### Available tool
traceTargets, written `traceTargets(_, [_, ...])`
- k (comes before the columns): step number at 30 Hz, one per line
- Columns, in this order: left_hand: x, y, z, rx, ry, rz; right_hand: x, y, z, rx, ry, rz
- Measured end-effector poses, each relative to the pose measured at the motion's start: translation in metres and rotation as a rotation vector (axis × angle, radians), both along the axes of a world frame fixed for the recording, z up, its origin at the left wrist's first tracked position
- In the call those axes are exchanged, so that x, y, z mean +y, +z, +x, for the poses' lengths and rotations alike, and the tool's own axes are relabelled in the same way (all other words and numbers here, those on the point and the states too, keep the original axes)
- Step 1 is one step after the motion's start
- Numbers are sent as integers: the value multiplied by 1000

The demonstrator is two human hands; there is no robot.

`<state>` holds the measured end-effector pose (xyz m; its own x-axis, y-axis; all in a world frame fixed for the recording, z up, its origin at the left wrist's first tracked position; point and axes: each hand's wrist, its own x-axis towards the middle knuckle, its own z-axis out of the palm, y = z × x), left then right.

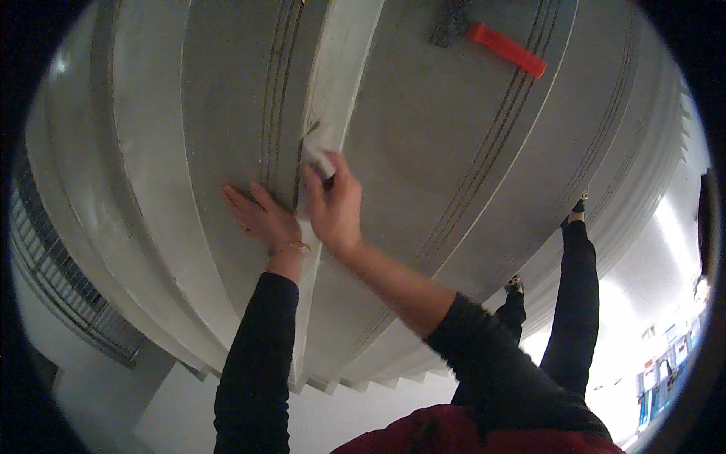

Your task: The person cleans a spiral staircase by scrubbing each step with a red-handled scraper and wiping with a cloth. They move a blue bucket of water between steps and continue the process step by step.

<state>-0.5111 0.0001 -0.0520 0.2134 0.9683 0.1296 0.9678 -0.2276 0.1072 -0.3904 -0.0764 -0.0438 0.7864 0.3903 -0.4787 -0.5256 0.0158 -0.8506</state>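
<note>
My right hand grips a small white tool, blurred, with a thin dark tip. Its tip is at the edge of a stair, where a grey tread meets a pale riser. To the left, my left hand rests on that grey tread with its fingers apart, and a thin bracelet circles the wrist. Nothing shows in the left hand. Dark grooved strips run along the tread near its edge.
A red handle lies on the neighbouring tread beside a dark, indistinct head. More steps continue on both sides. Dark-trousered legs with shoes on the steps are at right. A metal grille stands at far left, a white wall below.
</note>
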Motion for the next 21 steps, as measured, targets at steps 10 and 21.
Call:
traceTargets(10, [8,-8,-10,-40,-89,32,9,-24,-3,-63,-118,2])
traceTargets(21, [6,-8,-6,-10,-60,-27,-1,-3,-1,239,107,-21])
